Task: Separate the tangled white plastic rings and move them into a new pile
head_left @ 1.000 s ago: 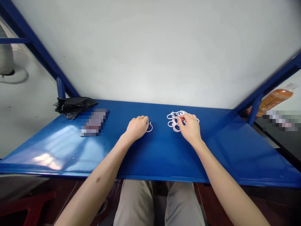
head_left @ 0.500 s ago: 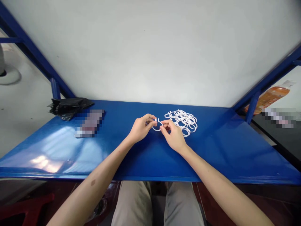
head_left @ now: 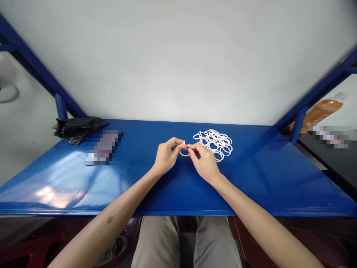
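Note:
Between my two hands is a thin white plastic ring, split at the top, with a small knob-like fitting at one end. My left hand is closed, its thumb and fingertips pinching the ring near that fitting. The thumb and fingers of my right hand pinch the other end, close to the left fingertips. Whether the two ends are joined is too small to tell. Just beyond my right hand, a pile of similar white rings lies overlapping on the blue table; the hand covers its near left edge.
A crumpled black plastic bag lies at the table's back left, beside a blurred flat object. A white panel rises along the back, with blue frame bars at both sides. Off to the right stands a bottle of orange drink.
My hands have come closer together, bringing the ring's two ends nearer and narrowing the gap between them. The pile of rings is unchanged; the view has shifted slightly.

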Available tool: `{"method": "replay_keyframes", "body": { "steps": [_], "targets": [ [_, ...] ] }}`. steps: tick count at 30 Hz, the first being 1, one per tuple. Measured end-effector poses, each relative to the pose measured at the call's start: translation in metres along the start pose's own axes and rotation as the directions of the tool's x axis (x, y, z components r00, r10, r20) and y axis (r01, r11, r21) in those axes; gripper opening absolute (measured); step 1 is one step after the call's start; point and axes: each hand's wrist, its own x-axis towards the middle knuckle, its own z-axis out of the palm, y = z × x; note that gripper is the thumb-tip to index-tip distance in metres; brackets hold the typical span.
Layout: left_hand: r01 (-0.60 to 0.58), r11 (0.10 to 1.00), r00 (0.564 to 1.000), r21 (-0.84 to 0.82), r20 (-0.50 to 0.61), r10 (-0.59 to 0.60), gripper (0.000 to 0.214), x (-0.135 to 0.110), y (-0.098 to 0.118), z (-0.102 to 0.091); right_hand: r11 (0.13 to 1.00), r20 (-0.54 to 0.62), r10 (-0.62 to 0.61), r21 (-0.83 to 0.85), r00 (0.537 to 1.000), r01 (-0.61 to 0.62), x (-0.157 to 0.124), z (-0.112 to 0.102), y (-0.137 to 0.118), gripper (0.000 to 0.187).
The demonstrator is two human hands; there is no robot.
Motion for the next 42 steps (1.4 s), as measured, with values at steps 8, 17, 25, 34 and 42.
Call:
{"method": "replay_keyframes", "body": {
  "steps": [8,17,25,34,42],
  "targets": [
    [-0.128,0.982,0.99,0.142,0.072,0.119,0.015,-0.001,-0.01,-0.001,0.991,0.094,-0.097,-0.079,0.991,0.105,-0.004,-0.001,0.004,0.016],
    [-0.213,0.833,0.958,0.51,0.276,0.076,0.032,0.013,-0.02,0.006,0.92,-0.105,0.085,-0.373,0.991,-0.119,0.024,-0.023,0.04,0.021],
    [-0.249,0.831,0.943,0.497,0.321,0.091,0.027,0.012,-0.024,0.007,0.8,-0.124,0.134,-0.572,0.983,-0.181,0.034,-0.029,0.065,0.031],
    [-0.288,0.811,0.925,0.509,0.367,0.098,0.024,0.012,-0.028,0.004,0.826,-0.14,0.14,-0.53,0.98,-0.193,0.029,-0.034,0.062,0.036],
    [-0.304,0.792,0.922,0.529,0.371,0.106,0.028,0.012,-0.032,0.002,0.851,-0.161,0.169,-0.474,0.972,-0.226,0.027,-0.041,0.066,0.03]
  ]
}}
